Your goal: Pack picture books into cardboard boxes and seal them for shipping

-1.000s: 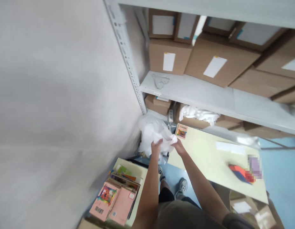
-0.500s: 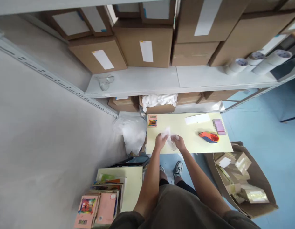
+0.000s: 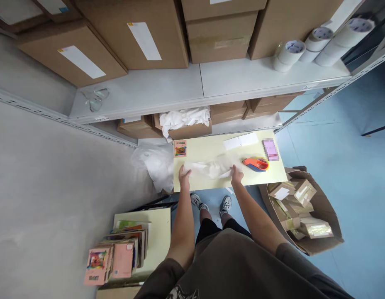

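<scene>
Left hand [image 3: 184, 175], right hand [image 3: 237, 173], grips clenched on opposite ends of a white plastic sheet [image 3: 211, 169], on the worktop [image 3: 211, 145], beside an orange tape dispenser [image 3: 255, 164]

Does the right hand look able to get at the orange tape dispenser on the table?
Probably yes: the right hand lies on the white sheet, right beside the orange tape dispenser, and nothing on the table stands between them.

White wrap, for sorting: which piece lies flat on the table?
The sheet on the table, between the left hand and right hand. The other wrap is bunched: a heap beside the table, and a wad in a box.
</scene>
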`<act>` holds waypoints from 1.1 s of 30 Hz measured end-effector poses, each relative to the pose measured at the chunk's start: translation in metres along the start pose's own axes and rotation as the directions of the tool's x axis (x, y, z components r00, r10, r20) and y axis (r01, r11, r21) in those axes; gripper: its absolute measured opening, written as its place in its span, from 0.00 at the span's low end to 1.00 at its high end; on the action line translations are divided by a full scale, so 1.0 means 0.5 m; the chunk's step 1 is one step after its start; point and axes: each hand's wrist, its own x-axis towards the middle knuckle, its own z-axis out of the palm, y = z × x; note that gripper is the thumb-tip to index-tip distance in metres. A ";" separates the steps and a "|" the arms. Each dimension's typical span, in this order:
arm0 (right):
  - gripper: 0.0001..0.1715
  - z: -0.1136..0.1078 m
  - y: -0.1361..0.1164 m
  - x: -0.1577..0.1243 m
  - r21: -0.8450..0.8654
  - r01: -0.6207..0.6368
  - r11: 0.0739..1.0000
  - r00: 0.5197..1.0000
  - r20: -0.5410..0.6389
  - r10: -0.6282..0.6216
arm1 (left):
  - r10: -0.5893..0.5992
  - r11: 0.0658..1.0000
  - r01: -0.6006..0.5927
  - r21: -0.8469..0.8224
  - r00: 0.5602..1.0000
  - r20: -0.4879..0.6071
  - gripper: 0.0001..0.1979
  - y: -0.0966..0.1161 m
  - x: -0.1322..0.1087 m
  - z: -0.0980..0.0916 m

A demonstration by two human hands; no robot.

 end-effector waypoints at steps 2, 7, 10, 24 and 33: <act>0.29 -0.001 0.007 0.001 0.007 -0.058 0.998 0.998 -0.023 0.058 | -0.013 0.997 0.027 0.075 0.984 -0.178 0.32 0.003 -0.005 -0.014; 0.34 0.005 0.026 -0.020 -0.019 -0.070 0.997 0.990 0.123 0.072 | 0.135 0.915 -0.154 0.373 0.988 0.079 0.27 0.026 -0.028 0.016; 0.38 -0.017 0.036 -0.024 -0.115 -0.032 0.993 0.990 0.130 0.047 | -0.003 0.759 -0.282 0.586 0.900 0.437 0.36 0.012 -0.035 0.044; 0.37 0.093 0.043 -0.101 -0.612 0.701 0.366 0.706 0.665 -0.243 | 0.026 0.600 -0.349 0.720 0.908 0.418 0.46 -0.097 -0.002 0.005; 0.44 0.108 0.049 -0.086 -0.742 0.641 0.195 0.767 0.617 -0.173 | 0.057 0.594 -0.401 0.697 0.885 0.461 0.46 -0.112 0.042 -0.072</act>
